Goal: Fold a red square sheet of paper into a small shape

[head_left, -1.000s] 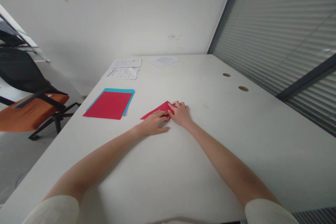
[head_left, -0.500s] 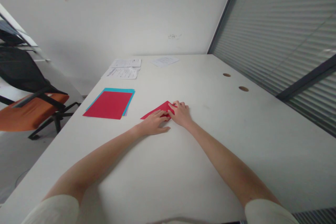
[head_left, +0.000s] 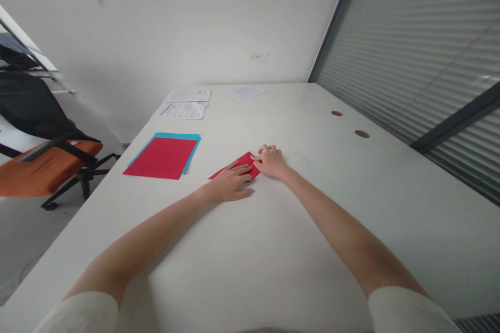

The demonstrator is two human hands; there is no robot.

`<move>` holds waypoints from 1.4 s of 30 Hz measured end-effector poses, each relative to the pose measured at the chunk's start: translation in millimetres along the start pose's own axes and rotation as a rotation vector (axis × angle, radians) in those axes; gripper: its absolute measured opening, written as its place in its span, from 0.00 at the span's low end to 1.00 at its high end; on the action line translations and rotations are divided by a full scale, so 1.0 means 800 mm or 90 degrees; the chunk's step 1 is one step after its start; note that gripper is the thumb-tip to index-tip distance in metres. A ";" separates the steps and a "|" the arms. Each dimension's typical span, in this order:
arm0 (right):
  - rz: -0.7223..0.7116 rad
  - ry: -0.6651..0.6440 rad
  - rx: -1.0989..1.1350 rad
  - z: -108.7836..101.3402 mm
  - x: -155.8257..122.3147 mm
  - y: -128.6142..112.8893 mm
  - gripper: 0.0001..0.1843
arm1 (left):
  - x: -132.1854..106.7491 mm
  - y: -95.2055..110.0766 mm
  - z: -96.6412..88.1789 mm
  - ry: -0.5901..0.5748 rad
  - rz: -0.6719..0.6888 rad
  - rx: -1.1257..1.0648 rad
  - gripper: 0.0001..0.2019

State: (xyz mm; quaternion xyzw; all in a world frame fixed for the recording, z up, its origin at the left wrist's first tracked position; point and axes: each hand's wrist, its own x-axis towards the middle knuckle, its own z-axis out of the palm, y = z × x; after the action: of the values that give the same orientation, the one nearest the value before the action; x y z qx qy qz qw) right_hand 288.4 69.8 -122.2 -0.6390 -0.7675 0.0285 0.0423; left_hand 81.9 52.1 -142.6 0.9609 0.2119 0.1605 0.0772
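A folded red paper (head_left: 242,162) lies on the white table (head_left: 273,250) in front of me. My left hand (head_left: 230,183) rests flat on its near left part, fingers stretched out along the paper. My right hand (head_left: 271,162) presses on the paper's right end with fingers curled down onto it. Most of the paper is hidden under both hands; only a red point to the left and a strip between the hands show.
A stack of coloured sheets (head_left: 162,156), red on top of blue, lies left of my hands. Printed white papers (head_left: 183,109) lie at the far side. Two round holes (head_left: 361,134) are in the table at right. An orange office chair (head_left: 42,164) stands left of the table.
My right hand has shifted slightly away from me along the red paper, covering more of its right tip. My left hand has stayed put.
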 end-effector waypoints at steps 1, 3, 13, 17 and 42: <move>-0.001 -0.008 0.001 -0.002 0.003 0.000 0.22 | 0.004 -0.001 -0.001 0.003 -0.001 0.006 0.16; -0.001 -0.024 0.004 -0.008 0.009 0.001 0.24 | 0.014 -0.004 -0.001 0.013 -0.015 0.014 0.15; 0.028 -0.110 -0.015 -0.033 0.033 -0.005 0.26 | 0.039 -0.024 0.019 0.094 -0.028 -0.018 0.12; 0.017 -0.110 -0.016 -0.032 0.034 -0.005 0.26 | 0.036 -0.029 0.016 0.083 -0.006 -0.050 0.08; 0.053 -0.059 0.066 -0.008 0.034 0.007 0.22 | 0.038 -0.043 0.005 -0.030 0.008 0.001 0.14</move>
State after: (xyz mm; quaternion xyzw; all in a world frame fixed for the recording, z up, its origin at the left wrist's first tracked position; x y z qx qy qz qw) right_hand 289.5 97.7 -115.3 -0.6653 -0.7389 0.0996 0.0382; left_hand 96.2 96.2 -145.2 0.9657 0.2045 0.1383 0.0802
